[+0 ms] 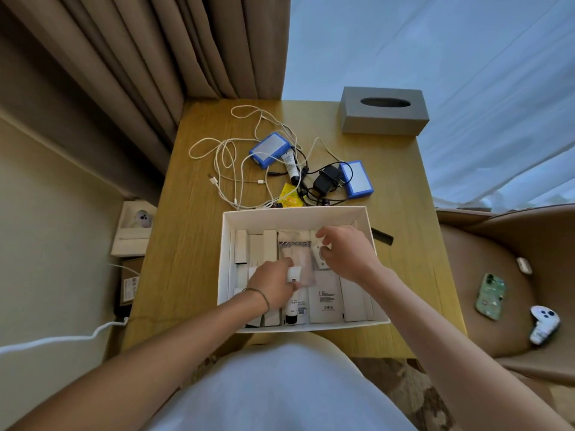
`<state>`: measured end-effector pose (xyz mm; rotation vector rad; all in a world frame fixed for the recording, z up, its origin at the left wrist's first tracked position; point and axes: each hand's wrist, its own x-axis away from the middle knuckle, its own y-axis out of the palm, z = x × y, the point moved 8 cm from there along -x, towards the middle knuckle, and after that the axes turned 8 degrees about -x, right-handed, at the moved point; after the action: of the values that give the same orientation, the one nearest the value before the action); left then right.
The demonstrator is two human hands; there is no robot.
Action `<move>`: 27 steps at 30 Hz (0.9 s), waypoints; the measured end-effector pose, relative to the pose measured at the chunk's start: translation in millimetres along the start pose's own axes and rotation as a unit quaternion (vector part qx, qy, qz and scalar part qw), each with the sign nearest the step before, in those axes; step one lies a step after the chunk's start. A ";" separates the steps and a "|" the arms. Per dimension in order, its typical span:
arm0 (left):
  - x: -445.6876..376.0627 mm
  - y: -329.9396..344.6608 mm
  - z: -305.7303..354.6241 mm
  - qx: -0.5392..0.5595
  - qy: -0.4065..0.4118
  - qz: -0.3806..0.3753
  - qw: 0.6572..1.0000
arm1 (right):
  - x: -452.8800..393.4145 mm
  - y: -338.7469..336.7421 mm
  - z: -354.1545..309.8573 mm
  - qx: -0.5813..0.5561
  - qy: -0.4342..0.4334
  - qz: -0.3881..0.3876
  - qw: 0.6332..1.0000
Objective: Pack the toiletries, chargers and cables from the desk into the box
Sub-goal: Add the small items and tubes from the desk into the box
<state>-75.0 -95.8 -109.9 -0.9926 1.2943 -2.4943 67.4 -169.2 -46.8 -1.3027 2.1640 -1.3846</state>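
Both hands worked inside the white box (367,231) at the near edge of the desk (186,244). Her left hand (273,283) curled its fingers round a small white tube (294,276) near the middle of the box, while the right hand (343,251) pinched a small white item (320,253), too blurred to name, toward the far right of it. White cartons and another tube with a black cap (292,312) already lay in rows on the box floor.

To do this step well, each piece probably wanted laying flat and parallel to the rows, pressed snug against its neighbour, so that room remained for the bulkier things. Those waited on the far side of the desk, well apart from the box: a tangle of white cables (224,160), two blue-edged power banks (270,148), a black charger (325,180) with its dark lead, a white tube (291,164) and a yellow sachet (291,196). The cables would likely pack best if coiled first, since loose loops could snag on the box wall.
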 end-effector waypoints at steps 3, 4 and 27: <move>1.3 -4.5 2.9 -0.065 0.012 0.037 0.997 | -0.2 -5.3 -4.9 -0.017 -0.007 0.012 1.000; 1.2 -6.8 5.1 -0.082 0.020 0.049 0.995 | -1.6 -7.6 -7.6 -0.019 -0.011 0.016 1.000; -32.5 -179.7 0.6 -0.044 0.021 0.239 0.970 | -187.6 -16.5 -45.3 0.071 -0.024 -0.082 0.994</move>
<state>-22.3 27.6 14.0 -0.5548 1.4606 -2.1132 154.0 3.9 -53.8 -1.4710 1.9254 -1.5218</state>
